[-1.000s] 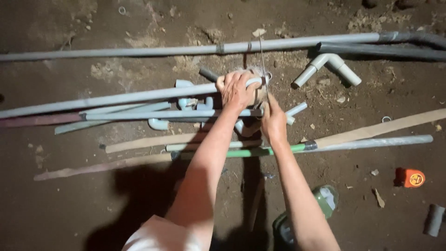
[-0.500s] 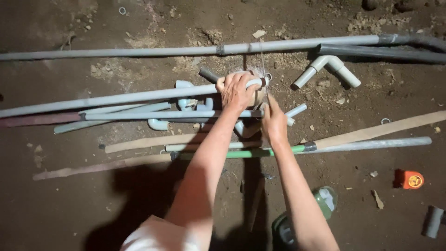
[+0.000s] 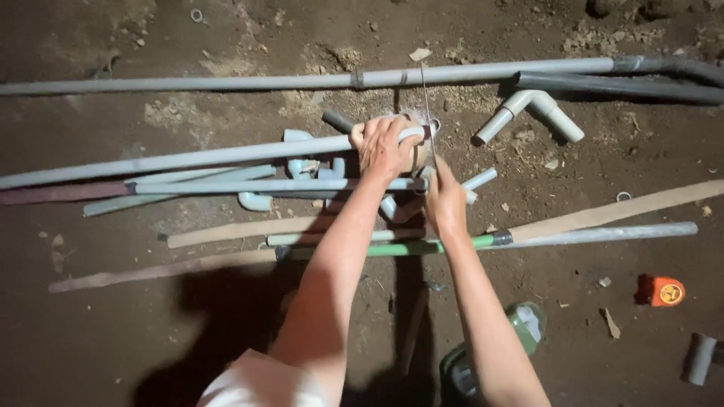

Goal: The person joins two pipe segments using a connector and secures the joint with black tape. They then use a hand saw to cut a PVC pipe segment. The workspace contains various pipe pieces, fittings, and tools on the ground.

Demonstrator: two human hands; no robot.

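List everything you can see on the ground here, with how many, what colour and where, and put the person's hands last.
long pipe: one, grey, lying across the top
dark pipe: one, black, top right
bent pipe piece: one, pale grey, upper right
loose pipes: several, grey, left of centre
elbow fittings: a few, pale blue-grey, among the loose pipes
wooden slats: about three, tan, across the middle
green pipe: one, below the hands
tape measure: one, orange, right
bottle: one, green, bottom centre
short pipe stub: one, grey, bottom right
left hand: gripping a pipe end
right hand: beside it, grip unclear
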